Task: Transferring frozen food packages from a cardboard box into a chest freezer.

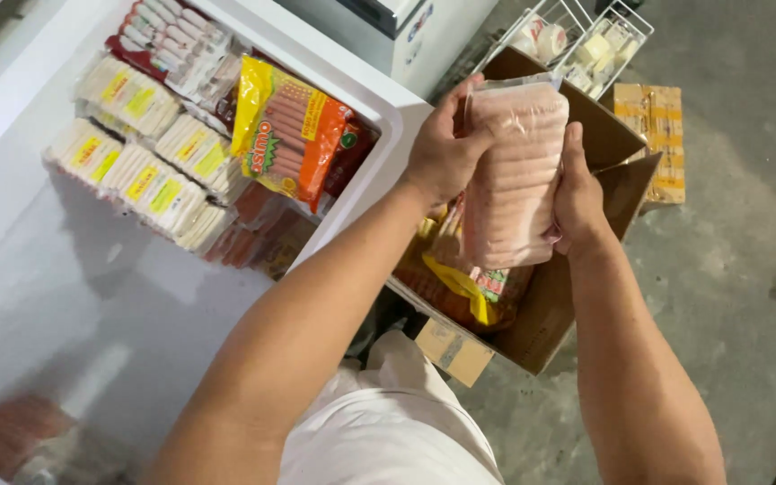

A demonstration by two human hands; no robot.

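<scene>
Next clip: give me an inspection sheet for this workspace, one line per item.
Surface: open white chest freezer at left, grey concrete floor at right.
Job's things: clear pack of pale sausages, held upright over an open cardboard box that holds more packs.
Clutter: stacked sausage packs and an orange-yellow pack in the freezer; wire baskets and a closed carton on the floor.
Hands: left hand and right hand both grip the pack.
Cables: nothing seen.
Surroundings: a second white appliance behind the freezer.

Both hands (446, 153) (577, 193) raised, fingers curled
</scene>
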